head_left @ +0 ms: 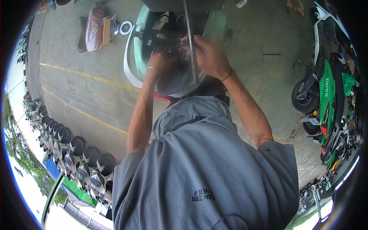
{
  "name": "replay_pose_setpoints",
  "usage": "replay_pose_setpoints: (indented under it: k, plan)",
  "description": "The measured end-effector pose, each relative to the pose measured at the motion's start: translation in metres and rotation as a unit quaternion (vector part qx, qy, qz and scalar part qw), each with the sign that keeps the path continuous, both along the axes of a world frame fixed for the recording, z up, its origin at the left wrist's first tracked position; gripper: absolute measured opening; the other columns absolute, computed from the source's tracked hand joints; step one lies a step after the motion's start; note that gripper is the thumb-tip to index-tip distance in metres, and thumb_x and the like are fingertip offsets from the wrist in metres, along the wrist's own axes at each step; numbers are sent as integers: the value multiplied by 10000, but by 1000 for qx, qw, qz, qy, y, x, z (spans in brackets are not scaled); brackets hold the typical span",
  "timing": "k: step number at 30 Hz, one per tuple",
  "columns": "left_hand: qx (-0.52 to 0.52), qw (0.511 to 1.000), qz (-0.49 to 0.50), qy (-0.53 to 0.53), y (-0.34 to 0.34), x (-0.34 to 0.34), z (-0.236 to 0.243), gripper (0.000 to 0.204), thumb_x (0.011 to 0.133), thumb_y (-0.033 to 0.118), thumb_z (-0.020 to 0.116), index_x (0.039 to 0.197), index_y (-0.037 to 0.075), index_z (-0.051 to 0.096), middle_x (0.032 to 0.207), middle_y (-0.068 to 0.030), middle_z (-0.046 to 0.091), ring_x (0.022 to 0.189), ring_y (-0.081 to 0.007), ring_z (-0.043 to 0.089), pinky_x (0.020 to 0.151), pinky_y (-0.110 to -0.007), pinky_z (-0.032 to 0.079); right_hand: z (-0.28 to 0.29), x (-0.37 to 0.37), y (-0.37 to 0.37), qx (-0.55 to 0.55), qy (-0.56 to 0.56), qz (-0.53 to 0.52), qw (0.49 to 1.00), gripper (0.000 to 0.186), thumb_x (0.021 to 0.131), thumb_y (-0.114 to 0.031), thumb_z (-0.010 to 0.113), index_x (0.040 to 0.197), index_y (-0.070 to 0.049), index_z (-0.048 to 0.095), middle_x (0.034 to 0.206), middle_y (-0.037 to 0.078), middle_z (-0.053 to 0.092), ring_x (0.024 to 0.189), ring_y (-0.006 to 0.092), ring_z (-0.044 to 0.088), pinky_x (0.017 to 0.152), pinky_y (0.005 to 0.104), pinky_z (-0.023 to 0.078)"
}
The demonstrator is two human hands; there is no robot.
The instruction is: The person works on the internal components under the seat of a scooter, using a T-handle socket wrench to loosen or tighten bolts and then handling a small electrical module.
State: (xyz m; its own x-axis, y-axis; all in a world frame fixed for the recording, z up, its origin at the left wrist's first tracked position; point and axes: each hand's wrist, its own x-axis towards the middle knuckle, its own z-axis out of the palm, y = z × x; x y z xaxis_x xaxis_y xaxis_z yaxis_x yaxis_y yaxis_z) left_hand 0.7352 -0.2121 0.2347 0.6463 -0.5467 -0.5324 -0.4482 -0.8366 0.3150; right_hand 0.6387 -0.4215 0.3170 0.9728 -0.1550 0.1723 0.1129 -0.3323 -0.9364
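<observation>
A mint-green scooter body (141, 17) with a white curved rail (129, 73) has an open dark compartment (153, 23), holding black parts and a small yellow label (160, 35). My left hand (161, 61) reaches into its left side, fingers bent onto the black parts; what they grip is unclear. My right hand (209, 57) is raised at the compartment's right side, fingers curled beside a long dark bar (188, 23) that crosses the opening lengthwise; whatever they hold is hard to make out.
Wrapped seat (96, 27), cardboard box (106, 32) and white ring (125, 27) lie at upper left. Several scooters (92, 157) line the lower left. A green scooter (326, 99) and other vehicles fill the right edge. A thin rod (271, 54) lies on the floor right of me.
</observation>
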Motion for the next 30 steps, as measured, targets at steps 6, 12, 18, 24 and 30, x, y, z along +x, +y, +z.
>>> replay_pose_setpoints:
  k: [6,12,18,24,30]
  plan:
    - [39,999,22,-26,2,-4,-15,656,859,482,614,1359,68,521,1287,-250,589,1250,-438,503,1138,-465,318,1,-7,15,-41,-46,-2,998,250,911,-20,514,1112,-69,654,981,118,706,897,307,694,780,387,555]
    - [-6,999,34,16,1,-3,-4,563,880,444,597,1288,57,570,1264,-226,609,1206,-415,541,1077,-462,388,-2,-12,17,-32,-38,18,999,296,873,2,522,1129,-80,646,969,113,703,895,320,686,775,399,546]
    - [-51,996,54,47,6,0,10,493,868,411,606,1216,63,616,1201,-216,640,1136,-377,585,957,-488,452,-16,-16,24,-43,-42,64,996,320,805,40,605,1125,38,595,1021,181,670,937,364,662,826,419,553]
    - [-177,983,1,-50,46,-6,-34,408,885,346,614,1171,56,635,1122,-209,664,1045,-395,604,914,-487,458,-24,-23,41,-49,-99,95,989,371,775,54,583,1143,8,598,1054,160,662,985,335,654,904,423,530]
    - [-187,981,55,-11,35,-10,0,377,891,336,630,1104,26,657,1036,-211,666,1011,-411,604,879,-486,459,-29,-27,41,-50,-87,77,992,375,786,47,594,1158,3,583,1050,158,657,986,341,649,897,417,533]
